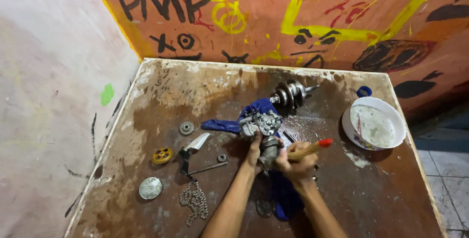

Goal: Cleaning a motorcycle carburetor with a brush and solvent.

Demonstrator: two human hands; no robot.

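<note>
Here an engine part (264, 128) is steadied on a blue rag (259, 108) at mid-desk by the left hand (254, 152), so that it can be scrubbed; a brush (310, 148) is gripped by the right hand (293, 164). A bowl (375, 125) is kept right, gears (162, 155) left.

I see no packages, printed labels, signs or screens on the worn wooden table (146, 96). The nearest thing to signage is hand-painted marking on the orange-red wall (254, 3) behind the table: large black letter shapes at upper left, small black cross and ring marks below them, yellow loops and straight yellow bands across the middle, some red strokes, and dark oval blobs to the right. A green blotch (107, 94) sits on the pale left wall.
</note>
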